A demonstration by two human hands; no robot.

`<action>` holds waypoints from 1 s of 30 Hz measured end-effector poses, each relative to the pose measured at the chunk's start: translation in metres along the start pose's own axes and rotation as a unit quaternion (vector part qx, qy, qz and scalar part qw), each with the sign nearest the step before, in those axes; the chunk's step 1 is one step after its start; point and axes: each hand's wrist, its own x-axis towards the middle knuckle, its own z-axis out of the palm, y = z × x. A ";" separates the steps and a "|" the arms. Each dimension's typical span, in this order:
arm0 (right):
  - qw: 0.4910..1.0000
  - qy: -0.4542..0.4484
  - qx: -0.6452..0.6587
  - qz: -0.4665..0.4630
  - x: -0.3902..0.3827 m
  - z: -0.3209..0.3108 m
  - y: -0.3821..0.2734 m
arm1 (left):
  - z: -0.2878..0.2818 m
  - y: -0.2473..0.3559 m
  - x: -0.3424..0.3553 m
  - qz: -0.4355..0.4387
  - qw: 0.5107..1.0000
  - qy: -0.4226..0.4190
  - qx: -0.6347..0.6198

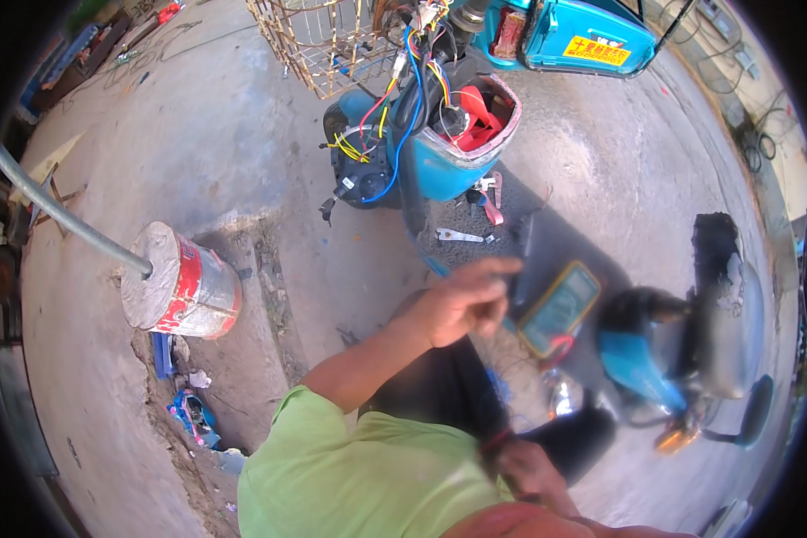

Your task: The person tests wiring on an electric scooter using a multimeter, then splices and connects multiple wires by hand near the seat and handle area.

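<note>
Sunlit concrete spread around the blue scooter shell, which stood near the top of my view with loose wires hanging beside it. Within easy reach lay the yellow-rimmed meter, slanted across the picture just beyond the left hand, a red thing close to its lower end. I saw that hand's index finger stretched toward the right and the others loosely bent, with nothing I could make out in their grasp. The right hand was low by the dark trousers; its fingers looked curled, but blur kept me from telling how tightly, or whether they held anything. To work well there, I judged, the left hand was best kept light and slow, meeting the meter by its casing, with the screen turned toward the eyes. The loose wires called for care too: I would have kept wrists from snagging them and bare ends from meeting. The slim silver tool seemed best left clear of the forearm. Much escaped me: the meter's display was smeared, I could not name the red thing, the green shirt covered whatever lay beneath, and the upper edge cut off the wire basket.
</note>
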 end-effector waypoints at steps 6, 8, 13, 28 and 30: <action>0.992 -0.099 -0.054 0.063 0.008 -0.043 -0.032 | -0.019 0.047 -0.039 0.154 0.982 0.099 0.054; 0.996 -0.057 0.059 0.026 0.010 -0.048 -0.033 | -0.025 0.050 -0.052 0.160 0.975 0.133 0.081; 0.966 -0.036 0.225 0.122 0.028 -0.073 -0.052 | -0.070 0.044 -0.095 0.135 0.927 0.293 0.190; 0.972 0.214 -0.101 -0.005 0.180 -0.163 -0.127 | -0.060 0.117 -0.129 0.297 0.660 0.329 0.606; 0.966 0.256 0.019 0.018 0.205 -0.170 -0.117 | -0.045 0.131 -0.117 0.301 0.684 0.318 0.583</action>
